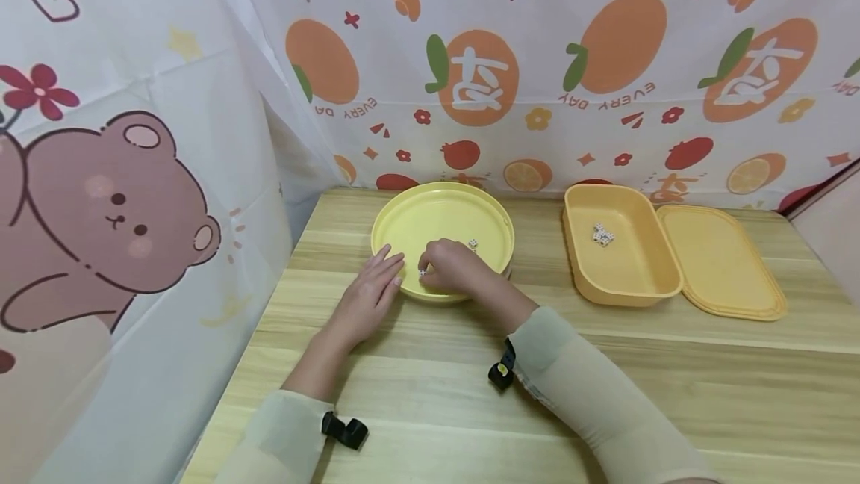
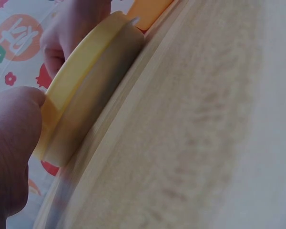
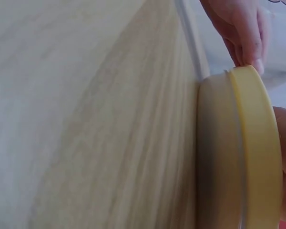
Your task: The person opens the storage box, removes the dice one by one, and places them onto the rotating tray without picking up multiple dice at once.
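Our right grip [image 1: 452, 266] pinches a die [image 1: 422, 272]; our left grip [image 1: 368, 297], fingers straight, touches the yellow tray [image 1: 440, 209] at eight o'clock

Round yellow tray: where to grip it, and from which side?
Probably take the round yellow tray by its raised rim, at opposite left and right edges, coming in from both sides. Being circular, it should balance there; the dice lying loose inside argue for keeping it level. The left hand touches its near-left rim.
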Available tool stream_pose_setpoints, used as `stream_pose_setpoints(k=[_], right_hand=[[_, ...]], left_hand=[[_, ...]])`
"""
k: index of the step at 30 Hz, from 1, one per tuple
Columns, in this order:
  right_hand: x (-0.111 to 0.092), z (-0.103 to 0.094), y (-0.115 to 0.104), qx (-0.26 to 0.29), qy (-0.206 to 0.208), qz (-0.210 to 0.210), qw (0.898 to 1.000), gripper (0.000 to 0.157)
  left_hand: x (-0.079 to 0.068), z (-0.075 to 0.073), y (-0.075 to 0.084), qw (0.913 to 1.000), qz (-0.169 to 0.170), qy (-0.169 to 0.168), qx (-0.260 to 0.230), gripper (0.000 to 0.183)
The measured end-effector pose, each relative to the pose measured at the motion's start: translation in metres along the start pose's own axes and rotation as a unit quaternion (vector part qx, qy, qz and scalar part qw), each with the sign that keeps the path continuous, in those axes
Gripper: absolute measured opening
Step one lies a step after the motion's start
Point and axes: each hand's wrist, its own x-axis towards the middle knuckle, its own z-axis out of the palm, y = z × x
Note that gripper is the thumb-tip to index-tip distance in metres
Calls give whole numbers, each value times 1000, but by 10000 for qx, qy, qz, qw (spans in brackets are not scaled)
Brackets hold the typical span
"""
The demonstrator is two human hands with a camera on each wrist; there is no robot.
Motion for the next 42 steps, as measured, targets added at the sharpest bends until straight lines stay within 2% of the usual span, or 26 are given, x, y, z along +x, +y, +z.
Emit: stream_pose_setpoints(k=[4,8,11,16,21,25,29,33,37,42], right_hand=[[0,4,0,-315,-29,90,9995,18],[-1,3,2,-233,-70,203,9995,22],[-6,-2,6,129,-13,243,9996,25],[-24,-25,25,871,444,305,9947,23],[-52,-53,60,1249,880,876,9844,22],[-77,-70,100,1262,1291,1379,9739,25],[-107,-81,141,1215,1673,1851,9607,26],[-135,-82,178,1171,1890,2332,9467,25],[-155,-79,206,1216,1749,2731,9381,27],[-169,-75,223,1302,1227,3156,9319,32]], left_hand=[[1,1,0,10000,-12,-40,10,46],[1,1,0,10000,-49,-72,8,46],[1,0,1,10000,-35,-43,7,44],[3,1,2,10000,-9,-7,24,45],[3,2,1,10000,-40,0,34,46],[2,2,0,10000,-58,-25,29,46],[2,1,0,10000,-24,-11,29,46],[2,0,0,10000,55,50,12,46],[2,0,0,10000,58,62,-26,45],[2,1,1,10000,2,15,-17,46]])
